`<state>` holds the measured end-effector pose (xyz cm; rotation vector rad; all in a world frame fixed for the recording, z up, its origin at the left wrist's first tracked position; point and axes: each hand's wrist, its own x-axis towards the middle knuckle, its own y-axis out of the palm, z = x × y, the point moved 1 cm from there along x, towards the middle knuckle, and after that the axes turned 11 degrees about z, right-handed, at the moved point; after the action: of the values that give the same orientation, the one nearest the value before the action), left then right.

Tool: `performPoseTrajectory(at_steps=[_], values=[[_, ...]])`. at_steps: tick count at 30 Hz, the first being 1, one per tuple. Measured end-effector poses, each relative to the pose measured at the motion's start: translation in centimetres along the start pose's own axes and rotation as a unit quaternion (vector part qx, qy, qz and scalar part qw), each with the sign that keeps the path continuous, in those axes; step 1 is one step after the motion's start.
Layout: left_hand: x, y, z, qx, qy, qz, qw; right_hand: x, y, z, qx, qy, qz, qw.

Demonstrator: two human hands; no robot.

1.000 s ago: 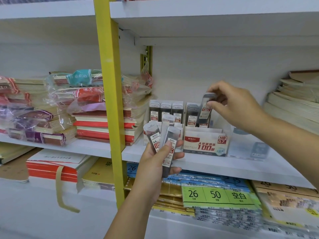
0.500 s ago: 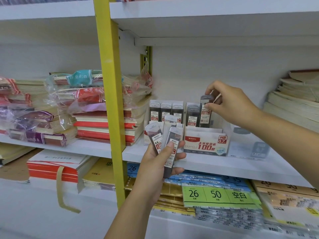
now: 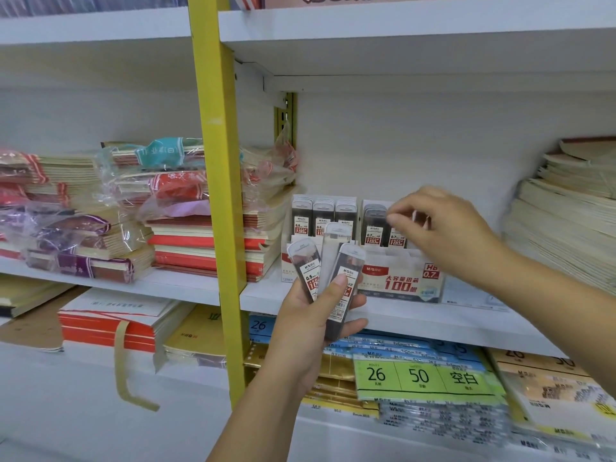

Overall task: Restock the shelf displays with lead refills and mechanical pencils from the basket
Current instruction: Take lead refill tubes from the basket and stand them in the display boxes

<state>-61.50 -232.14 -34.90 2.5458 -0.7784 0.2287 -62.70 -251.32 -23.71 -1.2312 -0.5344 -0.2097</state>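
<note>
Plastic-wrapped stacks of red and cream exercise books (image 3: 186,228) fill the left of the frame, ending at the yellow metal shelf upright (image 3: 216,195). Just right of it, at centre, the left hand (image 3: 310,325) grips three slim dark lead-refill cases with clear caps (image 3: 346,278), fanned under the thumb, probably so each label reads and one lifts off at a time. Behind them on the white shelf (image 3: 416,315) stands the white card display box marked 0.7 (image 3: 400,281), its stock upright with labels forward. The right hand (image 3: 456,235) is blurred, fingers curled close over the top of a seated dark 0.7 refill case (image 3: 396,236); whether it pinches that case or only touches it cannot be told.
</note>
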Motion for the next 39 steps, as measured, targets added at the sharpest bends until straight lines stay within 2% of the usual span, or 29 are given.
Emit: performPoseTrajectory(at_steps=[2,4,6,9,15,18,21,25,27,35,39], values=[[-0.1,0.3,-0.1,0.001,0.0,0.008,1.0,-1.3,1.0,1.6,0.164,0.005,0.075,0.984],[-0.2,0.7,-0.2,-0.001,-0.002,0.018,1.0,-2.2,2.1,2.5,0.281,0.014,0.11,0.953],[-0.2,0.9,-0.1,-0.003,-0.005,0.027,1.0,-2.5,2.8,2.8,0.339,0.02,0.094,0.936],[-0.2,1.0,0.2,-0.019,-0.009,0.034,0.999,-2.8,2.9,2.5,0.37,0.049,0.061,0.926],[0.4,0.5,0.5,-0.012,-0.022,0.029,0.999,-2.4,1.3,0.1,0.36,0.091,0.016,0.929],[0.8,0.3,0.7,0.016,-0.01,0.025,1.0,-1.2,-1.5,-1.3,0.359,0.078,-0.073,0.927],[1.1,0.3,0.7,0.034,0.001,0.02,0.999,0.5,-4.7,-2.8,0.282,0.035,-0.144,0.948],[1.4,0.3,0.8,0.043,0.004,0.013,0.999,2.5,-5.2,-4.9,0.103,0.028,-0.115,0.988],[1.5,0.3,0.9,0.045,0.005,0.009,0.999,3.2,-4.4,-5.7,0.058,0.028,-0.083,0.994],[1.9,0.0,0.9,0.047,0.009,0.001,0.999,3.7,-2.9,-7.8,0.095,0.061,-0.057,0.992],[1.7,-0.4,0.5,0.049,0.018,-0.013,0.999,3.3,-3.7,-7.2,0.099,0.06,-0.085,0.99]])
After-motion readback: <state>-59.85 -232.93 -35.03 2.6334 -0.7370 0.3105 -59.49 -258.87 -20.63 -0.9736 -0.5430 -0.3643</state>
